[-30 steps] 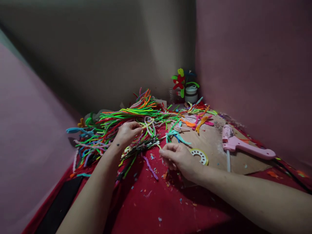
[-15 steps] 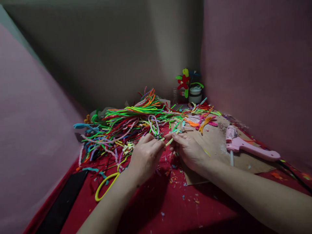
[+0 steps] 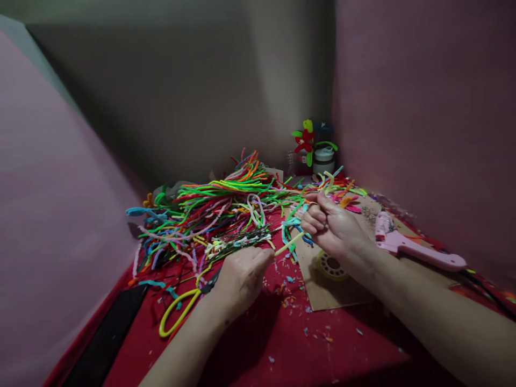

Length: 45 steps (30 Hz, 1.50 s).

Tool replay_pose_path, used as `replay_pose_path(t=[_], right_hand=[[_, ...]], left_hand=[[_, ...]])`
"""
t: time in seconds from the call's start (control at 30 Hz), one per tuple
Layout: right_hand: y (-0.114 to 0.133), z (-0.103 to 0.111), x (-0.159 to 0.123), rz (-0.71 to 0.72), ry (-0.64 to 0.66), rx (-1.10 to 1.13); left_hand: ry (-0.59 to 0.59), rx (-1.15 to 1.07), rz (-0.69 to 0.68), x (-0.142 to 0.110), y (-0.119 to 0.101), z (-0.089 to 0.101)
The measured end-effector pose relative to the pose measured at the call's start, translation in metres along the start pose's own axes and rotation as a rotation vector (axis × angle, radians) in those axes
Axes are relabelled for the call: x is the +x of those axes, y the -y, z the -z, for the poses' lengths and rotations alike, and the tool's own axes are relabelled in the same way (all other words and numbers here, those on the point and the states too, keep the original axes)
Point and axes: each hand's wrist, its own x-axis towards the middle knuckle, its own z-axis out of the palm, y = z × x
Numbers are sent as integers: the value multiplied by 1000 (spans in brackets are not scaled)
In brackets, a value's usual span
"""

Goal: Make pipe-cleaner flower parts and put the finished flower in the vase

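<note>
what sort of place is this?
Probably a craft corner: a pale yellow fuzzy stem in hand, a heap of colourful stems, and a pink glue gun lying on cardboard.

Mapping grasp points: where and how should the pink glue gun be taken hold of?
Probably mid-handle, hand coming from the right and above. The pink glue gun lies with its long, slim handle stretching right, easy to wrap around. The bulkier head sits at the left end and might be hot. The right forearm passes just below, so stay above it.
</note>
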Motion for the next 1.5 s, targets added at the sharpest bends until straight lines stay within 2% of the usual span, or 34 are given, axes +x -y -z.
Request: replay_pose_path(t=[0.13,0.23,0.33,0.6,0.8,1.0,1.17,1.3,1.5], right_hand=[[8,1,4,26,-8,-72],[16,2,6,65,-29,-85],[23,2,8,78,-78,-63],[36,5,10,199,-80,-112],[39,6,8,183,-56,-109],[42,9,8,216,-32,-64],[42,13,12,213,-41,-72],[43,11,11,173,-48,24],[34,-1,9,93,-66,171]], left_hand=[[149,98,230,-5,-1,-6],[271,163,321,-4,-2,-6],[333,138,383,-1,-3,-2],[335,33,421,1,-3,2],[375,-278,388,1,0,5],[376,-399,324,4,-8,7],[376,-441,329,5,-11,8],[387,-496,334,6,-9,7],[296,-546,406,5,-1,2]])
